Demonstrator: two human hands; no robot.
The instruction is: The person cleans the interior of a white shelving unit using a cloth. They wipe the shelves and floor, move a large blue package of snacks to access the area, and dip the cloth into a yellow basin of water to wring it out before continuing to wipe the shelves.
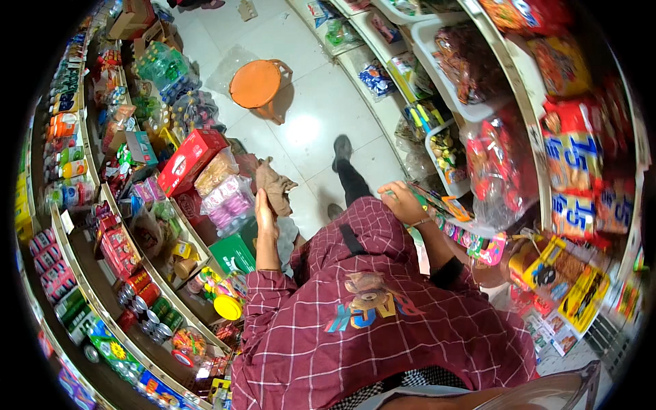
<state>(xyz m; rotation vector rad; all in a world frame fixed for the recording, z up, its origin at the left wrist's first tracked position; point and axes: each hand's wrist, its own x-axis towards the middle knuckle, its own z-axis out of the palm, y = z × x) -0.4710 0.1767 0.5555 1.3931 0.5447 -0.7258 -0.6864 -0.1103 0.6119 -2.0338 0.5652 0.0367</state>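
A crumpled brown cloth (275,187) is in my left hand (265,217), which is raised beside the left shelves. The thumb side of that hand faces up, and the cloth hides most of its fingers. My right hand (403,203) hangs in front of the right shelves with its fingers loosely bent and apart; I see nothing held in it. Close to its wrist are flat colourful packets (447,205) on the shelf edge. Below the left hand stands a green box (232,254), near pink-wrapped packs (227,203).
An orange stool (255,83) stands on the tiled floor (307,126) ahead. Stocked shelves line the left, with cans (140,288), a red carton (191,161) and wrapped bottles (160,68). To the right are white bins (456,63) and hanging snack bags (572,147).
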